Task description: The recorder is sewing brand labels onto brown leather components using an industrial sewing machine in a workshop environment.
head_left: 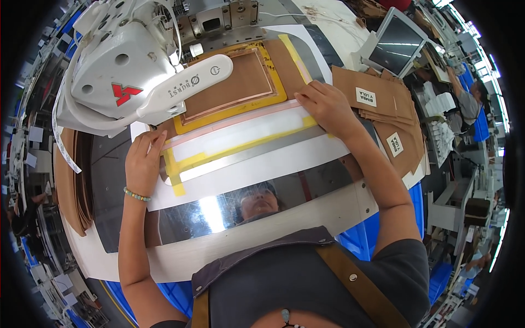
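A flat brown sheet (290, 68) lies under a yellow frame (280, 87) beside the white machine head. Along its near edge runs a pink strip (235, 124), with a white panel bordered by yellow tape (213, 156) below. My left hand (144, 167), wearing a beaded bracelet, pinches at the sheet's near left corner. At the near right corner, the fingers of my right hand (328, 109) are closed on the sheet's edge, beside another strip of yellow tape. My fingers cover both corners.
The white machine head (120, 60) and its light-coloured arm (191, 87) overhang the back left. Brown labelled pieces (383, 106) are stacked right, near a screen (396, 44). More brown sheets (74, 180) stand left. A shiny metal plate (295, 194) lies nearest me.
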`<state>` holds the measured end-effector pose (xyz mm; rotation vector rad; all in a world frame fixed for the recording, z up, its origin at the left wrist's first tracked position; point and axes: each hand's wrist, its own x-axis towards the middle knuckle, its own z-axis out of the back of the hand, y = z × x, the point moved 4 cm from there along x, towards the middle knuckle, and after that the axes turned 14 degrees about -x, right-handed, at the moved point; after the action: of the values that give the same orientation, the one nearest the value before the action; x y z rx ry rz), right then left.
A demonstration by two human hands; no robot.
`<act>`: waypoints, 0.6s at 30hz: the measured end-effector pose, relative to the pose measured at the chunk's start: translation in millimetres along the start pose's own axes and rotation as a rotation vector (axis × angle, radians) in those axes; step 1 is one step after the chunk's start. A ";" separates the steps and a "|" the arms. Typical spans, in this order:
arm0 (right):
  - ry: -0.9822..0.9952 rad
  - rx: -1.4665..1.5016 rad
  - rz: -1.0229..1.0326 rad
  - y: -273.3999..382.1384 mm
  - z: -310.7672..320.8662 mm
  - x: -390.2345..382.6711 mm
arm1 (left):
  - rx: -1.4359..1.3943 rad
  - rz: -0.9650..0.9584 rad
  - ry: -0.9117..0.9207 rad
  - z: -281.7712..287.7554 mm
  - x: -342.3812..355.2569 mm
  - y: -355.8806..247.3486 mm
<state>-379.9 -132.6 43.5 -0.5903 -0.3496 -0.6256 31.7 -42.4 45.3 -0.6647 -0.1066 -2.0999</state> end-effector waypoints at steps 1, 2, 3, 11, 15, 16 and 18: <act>-0.001 0.001 -0.001 0.3 1.0 0.5 | 0.001 0.000 0.001 0.1 -1.2 1.6; 0.006 0.008 -0.006 0.1 2.5 1.2 | -0.015 -0.002 0.032 -1.3 -3.7 4.5; 0.013 0.016 -0.012 0.2 3.3 1.6 | -0.032 -0.004 0.063 -2.6 -5.4 6.2; 0.094 0.036 -0.044 -1.3 5.6 -8.1 | -0.108 0.052 0.099 -3.6 -10.6 1.0; 0.179 0.098 -0.187 9.5 20.1 -8.7 | -0.291 0.263 0.107 1.9 -22.4 5.8; 0.181 0.101 -0.183 11.8 20.2 -11.0 | -0.292 0.269 0.108 0.9 -20.8 2.1; 0.237 0.104 -0.298 9.8 15.5 -20.3 | -0.289 0.304 -0.004 0.8 -16.5 -6.6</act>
<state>-391.1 -107.8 42.0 -0.3615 -0.2465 -0.9485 34.2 -26.0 38.9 -0.8022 0.2848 -1.8348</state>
